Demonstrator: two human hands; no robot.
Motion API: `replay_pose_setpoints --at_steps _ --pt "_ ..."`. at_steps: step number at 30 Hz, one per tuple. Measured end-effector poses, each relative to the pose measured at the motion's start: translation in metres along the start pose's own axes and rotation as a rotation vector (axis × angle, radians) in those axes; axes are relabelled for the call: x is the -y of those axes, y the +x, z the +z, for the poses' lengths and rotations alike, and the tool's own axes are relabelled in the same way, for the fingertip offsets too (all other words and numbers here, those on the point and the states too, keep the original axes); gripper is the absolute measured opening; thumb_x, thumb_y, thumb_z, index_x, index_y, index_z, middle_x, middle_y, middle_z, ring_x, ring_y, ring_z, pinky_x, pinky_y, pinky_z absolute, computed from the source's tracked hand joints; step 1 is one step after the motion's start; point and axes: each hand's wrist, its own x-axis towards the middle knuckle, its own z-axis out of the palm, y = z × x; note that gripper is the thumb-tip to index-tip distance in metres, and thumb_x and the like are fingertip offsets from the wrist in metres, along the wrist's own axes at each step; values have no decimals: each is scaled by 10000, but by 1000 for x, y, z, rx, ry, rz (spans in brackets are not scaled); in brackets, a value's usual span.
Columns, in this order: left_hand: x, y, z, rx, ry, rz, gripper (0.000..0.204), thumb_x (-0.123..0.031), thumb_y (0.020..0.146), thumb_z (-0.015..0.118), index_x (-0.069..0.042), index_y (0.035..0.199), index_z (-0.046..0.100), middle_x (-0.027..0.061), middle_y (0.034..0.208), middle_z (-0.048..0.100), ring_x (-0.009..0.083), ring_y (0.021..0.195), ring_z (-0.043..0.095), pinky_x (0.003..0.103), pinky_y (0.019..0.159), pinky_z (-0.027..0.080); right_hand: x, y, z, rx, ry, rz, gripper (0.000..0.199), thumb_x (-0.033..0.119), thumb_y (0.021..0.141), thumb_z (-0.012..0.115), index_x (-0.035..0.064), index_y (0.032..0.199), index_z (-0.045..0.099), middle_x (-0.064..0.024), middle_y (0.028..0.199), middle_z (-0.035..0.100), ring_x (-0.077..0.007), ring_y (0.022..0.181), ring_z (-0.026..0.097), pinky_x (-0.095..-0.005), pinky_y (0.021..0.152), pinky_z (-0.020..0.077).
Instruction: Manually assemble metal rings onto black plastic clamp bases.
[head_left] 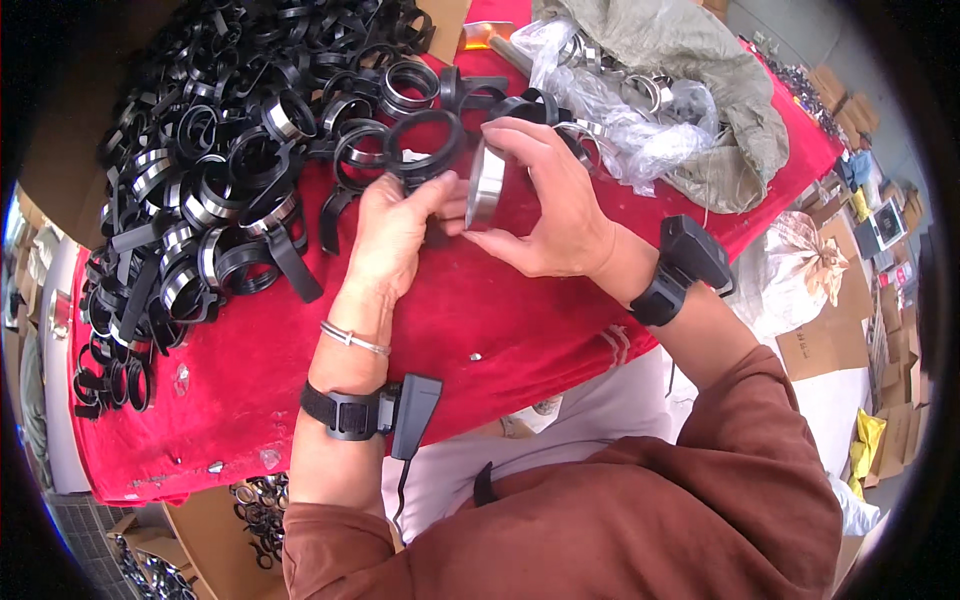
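Note:
My left hand (392,228) has its thumb and fingers closed on a black ring (390,142) with a short tab-like stem. Close beside it, my right hand (560,215) curves its thumb and fingers around the rim of a shiny silver metal ring (486,185). The metal ring is tilted on edge, to the right of the black one. Fingertips of the left hand reach near the metal ring's left side; whether they touch it I cannot tell. Both hands are above the red cloth (450,330).
A large heap of black rings with straps (250,165), many lined with silver bands, covers the table's left and back. Clear plastic (650,145) with metal rings lies at the back right by a grey-green sack (735,130). Cardboard boxes (825,345) stand on the floor at right.

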Motion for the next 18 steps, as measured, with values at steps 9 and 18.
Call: replay_pose_setpoints --at_steps 9,18 --pt "-5 2 -11 142 -71 71 146 0 766 658 -3 900 601 147 836 667 211 751 665 243 607 520 -6 -15 -10 26 84 -26 725 48 561 746 9 1210 425 -207 1221 481 -371 1054 504 -413 907 412" --pt "-4 0 -7 153 -24 225 264 100 685 694 -41 874 576 64 810 646 165 754 642 267 666 523 -13 -26 -13 -6 -1 14 742 88 575 762 3 1226 417 -196 1186 497 -358 1005 517 -405 854 426"
